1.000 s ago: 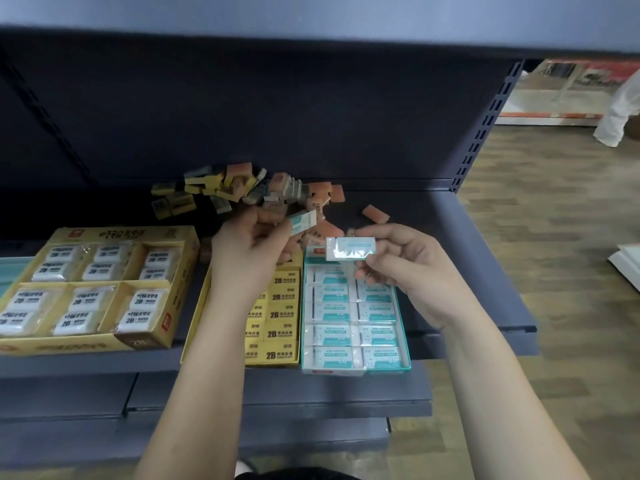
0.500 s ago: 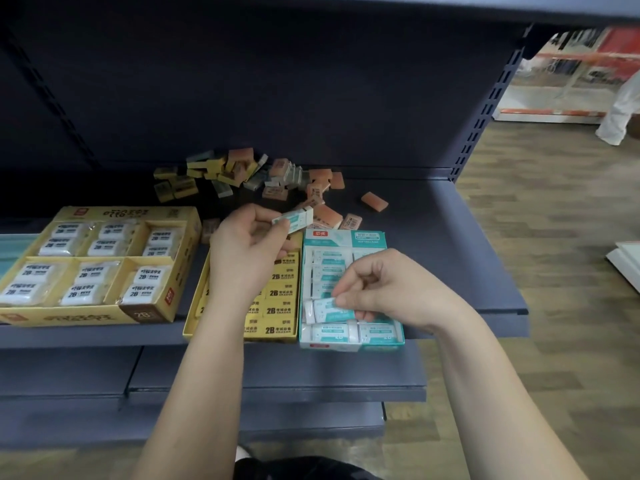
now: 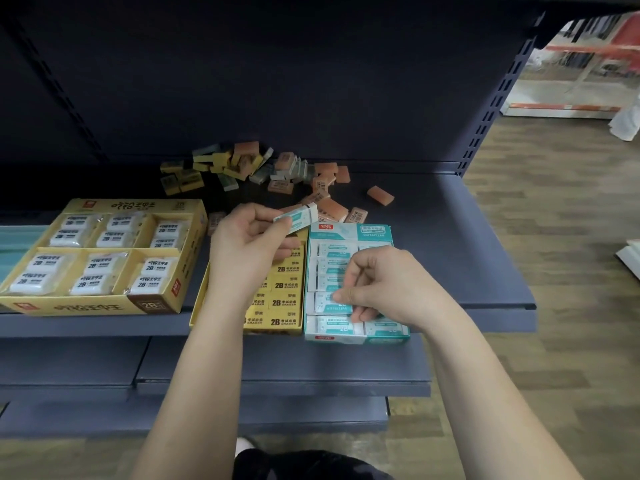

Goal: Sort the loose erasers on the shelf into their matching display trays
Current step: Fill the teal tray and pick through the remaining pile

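Note:
My left hand [image 3: 247, 251] pinches a white-and-teal eraser [image 3: 302, 215] above the back of the yellow 2B tray [image 3: 282, 306]. My right hand [image 3: 384, 289] is down in the teal display tray [image 3: 349, 232], its fingertips pinching a white-and-teal eraser [image 3: 327, 303] in the second row from the front. A pile of loose erasers [image 3: 263, 171], orange, yellow and grey-green, lies at the back of the shelf behind the trays.
A large yellow box [image 3: 104, 254] of wrapped white erasers stands at the left, with a teal tray edge [image 3: 17, 240] beyond it. The dark shelf [image 3: 450, 237] ends at the right over wooden floor. Lower shelves sit below.
My right hand carried its teal eraser from beside my left hand down into the teal tray and now sets it among the front rows. My left hand kept its eraser raised.

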The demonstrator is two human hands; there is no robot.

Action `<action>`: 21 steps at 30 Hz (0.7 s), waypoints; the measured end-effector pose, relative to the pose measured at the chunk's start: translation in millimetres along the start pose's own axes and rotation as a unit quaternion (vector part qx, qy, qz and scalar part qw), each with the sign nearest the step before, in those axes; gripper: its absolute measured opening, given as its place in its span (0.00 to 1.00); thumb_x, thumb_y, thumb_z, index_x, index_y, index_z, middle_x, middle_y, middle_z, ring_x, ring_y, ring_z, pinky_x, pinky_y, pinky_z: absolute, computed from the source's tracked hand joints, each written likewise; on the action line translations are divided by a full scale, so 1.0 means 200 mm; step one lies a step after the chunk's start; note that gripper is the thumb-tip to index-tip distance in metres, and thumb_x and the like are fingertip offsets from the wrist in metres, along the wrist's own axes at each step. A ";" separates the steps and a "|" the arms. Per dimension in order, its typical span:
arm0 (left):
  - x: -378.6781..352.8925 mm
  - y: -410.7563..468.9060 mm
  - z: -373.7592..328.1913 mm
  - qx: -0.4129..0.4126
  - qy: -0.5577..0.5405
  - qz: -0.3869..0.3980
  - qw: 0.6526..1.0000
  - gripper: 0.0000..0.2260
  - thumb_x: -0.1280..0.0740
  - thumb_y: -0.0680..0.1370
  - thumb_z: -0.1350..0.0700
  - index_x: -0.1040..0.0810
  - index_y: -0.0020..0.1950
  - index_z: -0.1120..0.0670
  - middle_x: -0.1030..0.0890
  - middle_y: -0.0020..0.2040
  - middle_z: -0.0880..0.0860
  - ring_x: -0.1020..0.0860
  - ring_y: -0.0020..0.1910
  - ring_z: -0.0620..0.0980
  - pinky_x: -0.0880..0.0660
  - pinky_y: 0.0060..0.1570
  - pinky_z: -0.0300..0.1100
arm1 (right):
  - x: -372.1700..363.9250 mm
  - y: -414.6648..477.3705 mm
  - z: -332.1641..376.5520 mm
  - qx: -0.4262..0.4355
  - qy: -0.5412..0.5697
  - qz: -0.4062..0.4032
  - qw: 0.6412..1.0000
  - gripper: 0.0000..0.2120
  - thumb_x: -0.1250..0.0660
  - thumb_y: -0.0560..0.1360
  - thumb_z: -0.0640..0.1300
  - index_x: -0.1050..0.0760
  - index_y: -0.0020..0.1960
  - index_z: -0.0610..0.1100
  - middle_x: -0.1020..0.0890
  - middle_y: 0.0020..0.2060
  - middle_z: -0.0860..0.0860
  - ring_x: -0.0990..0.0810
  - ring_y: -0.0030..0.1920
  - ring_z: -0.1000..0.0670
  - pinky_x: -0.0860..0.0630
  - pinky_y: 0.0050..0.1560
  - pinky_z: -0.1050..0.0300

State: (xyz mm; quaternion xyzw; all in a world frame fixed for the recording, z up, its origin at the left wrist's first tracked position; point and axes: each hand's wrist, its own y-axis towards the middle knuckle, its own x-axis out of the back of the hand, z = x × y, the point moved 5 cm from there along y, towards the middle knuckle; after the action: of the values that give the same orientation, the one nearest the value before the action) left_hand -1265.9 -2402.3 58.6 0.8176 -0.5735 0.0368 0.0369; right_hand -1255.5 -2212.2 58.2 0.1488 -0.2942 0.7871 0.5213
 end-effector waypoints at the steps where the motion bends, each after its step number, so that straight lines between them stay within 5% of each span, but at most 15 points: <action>1: 0.00 0.00 0.00 0.004 -0.008 0.003 1.000 0.03 0.31 0.78 0.57 0.22 0.50 0.55 0.15 0.40 0.52 0.15 0.40 0.49 0.22 0.40 0.42 | 0.00 0.00 0.00 -0.001 -0.007 -0.002 1.000 0.09 0.24 0.71 0.41 0.24 0.42 0.39 0.16 0.30 0.47 0.15 0.31 0.50 0.17 0.36 0.59; 7: -0.02 0.00 -0.01 0.025 -0.027 0.031 0.999 0.03 0.32 0.79 0.57 0.23 0.48 0.56 0.15 0.41 0.52 0.15 0.38 0.51 0.22 0.35 0.38 | -0.01 0.01 0.03 0.012 -0.083 -0.020 0.996 0.09 0.25 0.72 0.42 0.24 0.44 0.41 0.17 0.28 0.50 0.17 0.28 0.52 0.17 0.37 0.56; 10: -0.03 -0.01 -0.03 0.029 -0.052 0.047 0.997 0.02 0.33 0.79 0.58 0.23 0.48 0.56 0.15 0.40 0.51 0.16 0.36 0.49 0.21 0.33 0.36 | 0.02 0.00 0.02 0.028 -0.065 -0.023 0.997 0.07 0.25 0.72 0.43 0.24 0.42 0.44 0.18 0.27 0.52 0.21 0.24 0.56 0.24 0.30 0.62; 16: -0.04 -0.02 -0.05 0.026 -0.097 0.080 0.992 0.02 0.31 0.78 0.60 0.21 0.50 0.56 0.14 0.42 0.54 0.16 0.36 0.47 0.21 0.35 0.35 | 0.19 0.04 -0.05 0.052 -0.034 -0.147 0.987 0.07 0.27 0.73 0.48 0.22 0.37 0.49 0.20 0.30 0.52 0.27 0.26 0.59 0.28 0.31 0.64; 21: -0.07 -0.02 -0.06 0.008 -0.076 0.118 0.990 0.16 0.27 0.72 0.67 0.24 0.56 0.55 0.15 0.46 0.53 0.15 0.44 0.47 0.20 0.40 0.36 | 0.32 0.08 -0.16 0.023 -0.020 -0.222 0.975 0.06 0.28 0.73 0.47 0.22 0.40 0.50 0.18 0.33 0.53 0.23 0.27 0.59 0.26 0.34 0.61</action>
State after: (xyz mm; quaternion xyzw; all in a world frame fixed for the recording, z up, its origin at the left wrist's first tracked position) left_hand -1267.2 -2386.3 69.7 0.7451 -0.6665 -0.0168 -0.0180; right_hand -1294.1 -2150.4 62.2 0.2378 -0.2459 0.6554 0.6734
